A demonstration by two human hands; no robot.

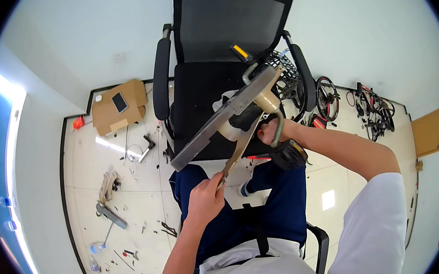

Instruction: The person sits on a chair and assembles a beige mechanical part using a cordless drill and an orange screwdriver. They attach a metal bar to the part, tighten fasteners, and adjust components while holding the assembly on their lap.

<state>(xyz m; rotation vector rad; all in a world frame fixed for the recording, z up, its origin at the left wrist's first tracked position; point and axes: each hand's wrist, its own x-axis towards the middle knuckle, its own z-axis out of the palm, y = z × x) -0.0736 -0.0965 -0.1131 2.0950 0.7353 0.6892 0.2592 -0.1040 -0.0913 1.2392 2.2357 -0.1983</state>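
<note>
Beige metal, by its look, forms the bicycle frame piece (240,148) in the head view, which slants over the black chair seat (197,90): its lower end reaches past the near edge toward the person's knees, its upper end points to the far-right corner. Whether it rests on the seat or is held clear, I cannot tell. Along its left side runs a long grey cover (204,135), whose lower tip juts past the near edge. From the round hub shell (267,100) a crank arm (279,129) curves down to a black pedal (289,154); a second pedal (241,52) stands over the far side of the seat.

The left grip (206,199) is wrapped round the lower end of the frame piece. The right grip (269,132) has its fingers curled beside the crank arm, partly hidden, so I cannot tell what, if anything, it clasps.

I judge the frame piece stiff and fairly heavy, with most weight near the hub shell; held only by its lower end, it would probably tip. The cover looks smooth and thin, likely slippery and easier to crack. The crank arm may turn and swing the pedals, so the hub shell and bare beige metal seem the sounder holds
</note>
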